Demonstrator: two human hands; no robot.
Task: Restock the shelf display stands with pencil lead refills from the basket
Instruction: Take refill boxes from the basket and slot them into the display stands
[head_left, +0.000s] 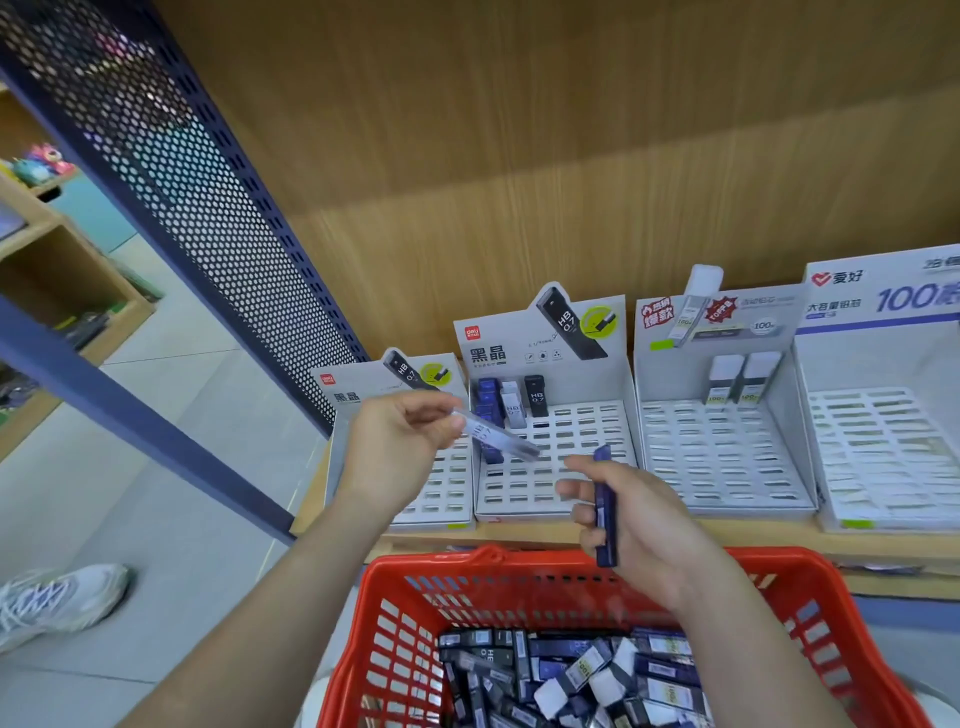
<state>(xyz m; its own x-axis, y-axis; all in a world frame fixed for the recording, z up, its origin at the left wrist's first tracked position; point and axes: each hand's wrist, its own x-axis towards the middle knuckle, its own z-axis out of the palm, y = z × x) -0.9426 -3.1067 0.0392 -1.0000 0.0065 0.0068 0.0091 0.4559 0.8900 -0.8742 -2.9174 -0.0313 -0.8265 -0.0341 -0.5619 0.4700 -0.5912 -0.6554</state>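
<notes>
My left hand (402, 441) pinches a pale translucent lead refill case (493, 436), held slanted over the second display stand (550, 483). My right hand (631, 525) grips a dark blue refill case (605, 512) upright, just above the red basket (415, 613). The basket holds several blue, black and white refill cases (571, 675). In the second stand's back rows stand a few blue, white and black cases (511, 405). The first stand (441, 493) lies partly behind my left hand.
A third stand (727, 467) holds two white-capped cases (743, 382) at the back. A fourth stand (883, 447) sits at the right. A blue perforated metal panel (208, 208) rises on the left. A shoe (57, 603) is on the floor at left.
</notes>
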